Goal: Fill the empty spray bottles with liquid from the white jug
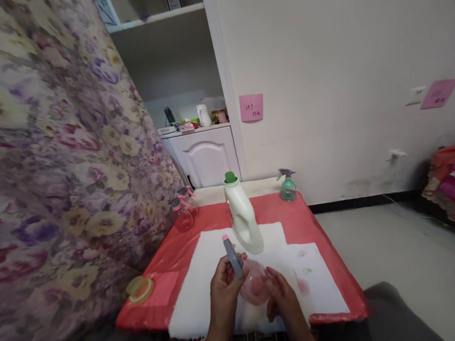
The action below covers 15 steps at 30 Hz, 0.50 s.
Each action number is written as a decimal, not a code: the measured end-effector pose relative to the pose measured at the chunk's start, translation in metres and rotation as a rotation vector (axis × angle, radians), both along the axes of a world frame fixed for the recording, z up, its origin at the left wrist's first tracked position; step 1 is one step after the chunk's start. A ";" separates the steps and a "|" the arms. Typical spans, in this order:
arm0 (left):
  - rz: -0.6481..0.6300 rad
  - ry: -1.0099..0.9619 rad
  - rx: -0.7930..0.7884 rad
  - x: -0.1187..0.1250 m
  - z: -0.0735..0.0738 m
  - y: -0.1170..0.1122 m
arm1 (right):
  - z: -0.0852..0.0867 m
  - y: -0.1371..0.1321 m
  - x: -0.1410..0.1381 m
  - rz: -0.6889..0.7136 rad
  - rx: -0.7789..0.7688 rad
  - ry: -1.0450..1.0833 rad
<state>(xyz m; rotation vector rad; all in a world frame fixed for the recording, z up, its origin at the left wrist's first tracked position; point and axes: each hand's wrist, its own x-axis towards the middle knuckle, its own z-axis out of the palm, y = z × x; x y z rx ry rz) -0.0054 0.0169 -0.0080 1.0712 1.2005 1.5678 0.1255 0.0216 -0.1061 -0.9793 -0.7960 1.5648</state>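
Observation:
My left hand [224, 286] is closed round the grey and pink trigger head [231, 254] of a spray bottle, held up above a white towel [206, 286]. My right hand [282, 295] grips the clear pink bottle body [254, 284] from the right side. Both hands meet over the towel's near middle. A white detergent bottle [243, 216] with a green cap stands just behind them on the towel.
The towel lies on a red table [301, 220]. A green spray bottle [287, 186] stands at the far edge, a pink spray bottle [182, 211] at the left, a round green and orange lid [140, 289] near the left corner. A floral curtain [53, 156] hangs at the left.

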 end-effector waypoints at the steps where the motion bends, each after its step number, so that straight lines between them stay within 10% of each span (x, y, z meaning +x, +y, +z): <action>1: 0.023 0.009 0.005 0.002 -0.002 0.002 | -0.002 0.001 0.001 -0.014 0.024 -0.031; 15: 0.154 0.437 0.048 0.006 -0.032 0.003 | -0.001 -0.010 -0.004 -0.142 0.343 -0.467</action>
